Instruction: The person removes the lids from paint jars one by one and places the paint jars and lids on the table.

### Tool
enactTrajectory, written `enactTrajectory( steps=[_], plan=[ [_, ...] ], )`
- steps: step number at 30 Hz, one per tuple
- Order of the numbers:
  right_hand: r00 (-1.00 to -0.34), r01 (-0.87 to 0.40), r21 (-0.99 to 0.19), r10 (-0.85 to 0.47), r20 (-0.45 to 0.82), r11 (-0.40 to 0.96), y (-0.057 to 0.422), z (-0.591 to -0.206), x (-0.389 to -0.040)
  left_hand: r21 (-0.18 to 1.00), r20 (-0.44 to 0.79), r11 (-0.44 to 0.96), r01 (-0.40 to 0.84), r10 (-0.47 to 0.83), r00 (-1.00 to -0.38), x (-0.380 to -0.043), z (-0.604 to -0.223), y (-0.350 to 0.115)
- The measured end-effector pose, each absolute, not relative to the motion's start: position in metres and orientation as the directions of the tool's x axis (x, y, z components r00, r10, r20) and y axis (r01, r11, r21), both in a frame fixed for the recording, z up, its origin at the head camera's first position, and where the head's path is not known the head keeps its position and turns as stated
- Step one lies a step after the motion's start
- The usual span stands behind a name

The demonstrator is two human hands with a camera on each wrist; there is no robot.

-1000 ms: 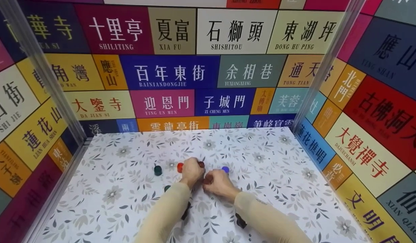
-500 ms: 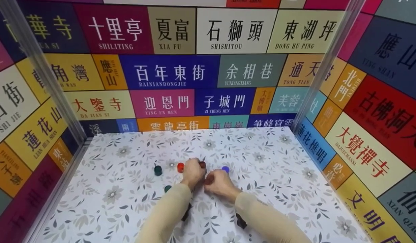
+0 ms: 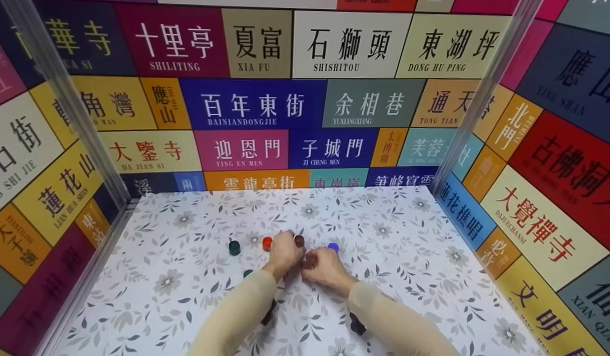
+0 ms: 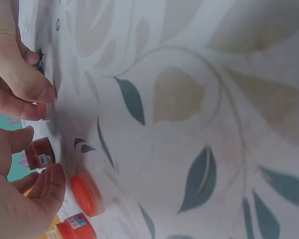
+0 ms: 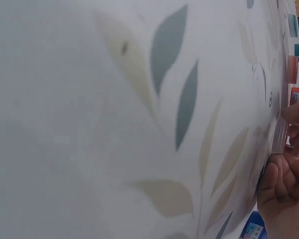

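My left hand [image 3: 285, 254] is at a small brown paint jar [image 3: 299, 241]. In the left wrist view its fingers lie on both sides of the labelled brown jar [image 4: 41, 153] and appear to grip it. My right hand [image 3: 328, 269], just to the right and nearer, pinches a brown lid [image 3: 311, 259] low at the table. In the right wrist view the lid [image 5: 280, 134] lies at its fingertips, flat and partly see-through. An orange lid [image 4: 87, 194] and a red paint jar [image 4: 75, 226] sit beside my left hand.
A dark green jar [image 3: 234, 247] stands to the left. A green lid [image 3: 248, 273] is partly covered by the left sleeve. Beyond my right hand is a blue jar [image 3: 333, 246], partly hidden. The floral tabletop [image 3: 186, 306] ends at panels with printed place names.
The head view has shifted slightly. Both hands keep nearly the same places, with only small finger movements at the brown jar and lid.
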State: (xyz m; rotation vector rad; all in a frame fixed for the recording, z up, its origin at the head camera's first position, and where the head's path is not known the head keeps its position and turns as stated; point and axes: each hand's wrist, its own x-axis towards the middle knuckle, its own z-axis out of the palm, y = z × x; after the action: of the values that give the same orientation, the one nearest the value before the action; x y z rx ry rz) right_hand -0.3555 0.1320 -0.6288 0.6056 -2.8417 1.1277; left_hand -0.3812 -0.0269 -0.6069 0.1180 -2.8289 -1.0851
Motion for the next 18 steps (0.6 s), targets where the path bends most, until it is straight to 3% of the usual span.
enactTrajectory(
  steps=[13, 18],
  plan=[
    [-0.918, -0.387, -0.613, -0.346, 0.191, 0.689, 0.15, -0.605, -0.361, 0.647, 0.21, 0.756, 0.101, -0.049, -0.976, -0.368, -0.593, -0.042],
    [-0.921, -0.385, -0.613, -0.33, 0.206, 0.69, 0.157, -0.593, -0.366, 0.635, 0.203, 0.763, 0.12, -0.015, -0.979, -0.363, -0.589, -0.046]
  ],
)
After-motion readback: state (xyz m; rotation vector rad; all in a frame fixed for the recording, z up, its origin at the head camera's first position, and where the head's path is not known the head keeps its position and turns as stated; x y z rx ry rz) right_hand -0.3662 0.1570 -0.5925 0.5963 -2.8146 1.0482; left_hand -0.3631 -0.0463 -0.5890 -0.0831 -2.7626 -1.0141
